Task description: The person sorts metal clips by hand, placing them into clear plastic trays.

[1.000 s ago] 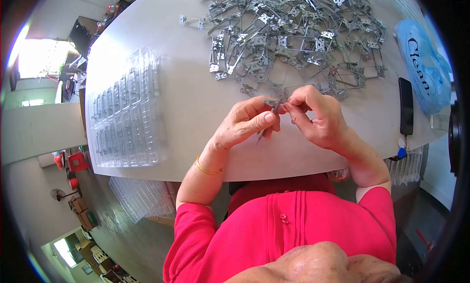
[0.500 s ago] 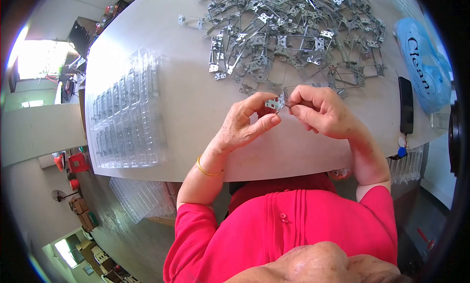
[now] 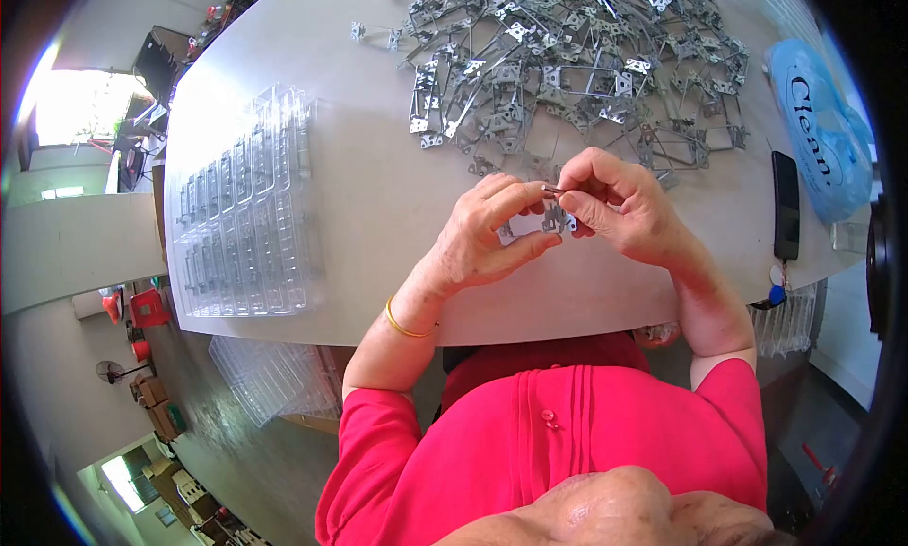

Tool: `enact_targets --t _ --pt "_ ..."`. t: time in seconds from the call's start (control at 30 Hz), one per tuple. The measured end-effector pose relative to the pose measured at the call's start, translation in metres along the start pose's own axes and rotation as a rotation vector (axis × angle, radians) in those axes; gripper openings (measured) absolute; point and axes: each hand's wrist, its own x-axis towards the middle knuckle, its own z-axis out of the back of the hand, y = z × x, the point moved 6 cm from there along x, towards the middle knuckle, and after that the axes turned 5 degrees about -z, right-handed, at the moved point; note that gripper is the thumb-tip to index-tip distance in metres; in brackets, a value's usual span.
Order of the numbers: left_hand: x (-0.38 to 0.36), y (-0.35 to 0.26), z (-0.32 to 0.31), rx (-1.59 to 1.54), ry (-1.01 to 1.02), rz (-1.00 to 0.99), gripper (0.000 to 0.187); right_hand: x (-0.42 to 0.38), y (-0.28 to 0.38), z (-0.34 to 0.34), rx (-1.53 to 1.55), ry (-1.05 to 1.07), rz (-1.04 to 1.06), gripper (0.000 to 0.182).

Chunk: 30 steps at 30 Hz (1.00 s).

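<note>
My left hand [image 3: 482,229] is curled around a small metal bracket [image 3: 553,219], which sits between the thumb and the fingers over the near part of the table. Close against it, my right hand [image 3: 619,206] pinches a thin metal rod [image 3: 553,190] between thumb and forefinger. The rod's tip reaches the left forefinger, above the bracket. Fingers hide parts of both pieces. Just beyond the hands lies a large pile of metal brackets with thin rods [image 3: 567,83].
Clear plastic trays [image 3: 248,215] with metal parts in their slots lie stacked at the left. On the right are a black phone [image 3: 785,206] and a blue plastic bag [image 3: 819,130]. More clear trays [image 3: 270,381] stand below the table's left edge.
The bracket has turned between my hands and now hangs lower beneath the fingers. My right hand has risen slightly, and the rod now lies across to the left forefinger.
</note>
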Motion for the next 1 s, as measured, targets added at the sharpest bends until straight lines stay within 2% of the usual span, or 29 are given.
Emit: enact_targets --t 0.07,0.1,0.13,0.17,0.23,0.37,0.5,0.63,0.83,1.0 --pt "0.001 -0.002 0.004 0.039 -0.084 -0.043 0.053 0.001 -0.001 0.0 -0.019 -0.01 0.018 0.007" --pt "0.003 -0.003 0.004 0.04 -0.085 -0.045 0.053 0.0 0.001 0.002 -0.126 -0.078 0.124 0.009" --pt "0.005 -0.007 0.009 0.07 -0.177 -0.065 0.055 -0.001 0.005 0.004 -0.235 -0.145 0.231 0.012" --pt "0.005 -0.01 0.015 0.099 -0.27 -0.085 0.057 -0.001 0.004 0.003 -0.237 -0.145 0.233 0.012" --pt "0.004 -0.012 0.022 0.136 -0.329 -0.09 0.057 -0.005 0.016 0.003 -0.457 -0.282 0.428 0.018" --pt "-0.003 -0.01 0.028 0.177 -0.467 -0.115 0.052 -0.006 0.021 0.003 -0.605 -0.359 0.595 0.022" --pt "-0.006 -0.008 0.024 0.281 -0.431 -0.126 0.043 -0.009 0.021 -0.007 -0.721 -0.377 0.695 0.026" --pt "-0.003 -0.008 0.019 0.234 -0.438 -0.226 0.033 -0.01 0.019 -0.017 -0.777 -0.351 0.804 0.03" --pt "-0.003 -0.006 0.01 0.164 -0.454 -0.224 0.017 -0.01 0.01 -0.021 -0.902 -0.328 0.907 0.03" --pt "-0.005 0.004 0.009 0.15 -0.476 -0.146 0.011 -0.007 0.004 -0.023 -0.884 -0.279 0.856 0.021"
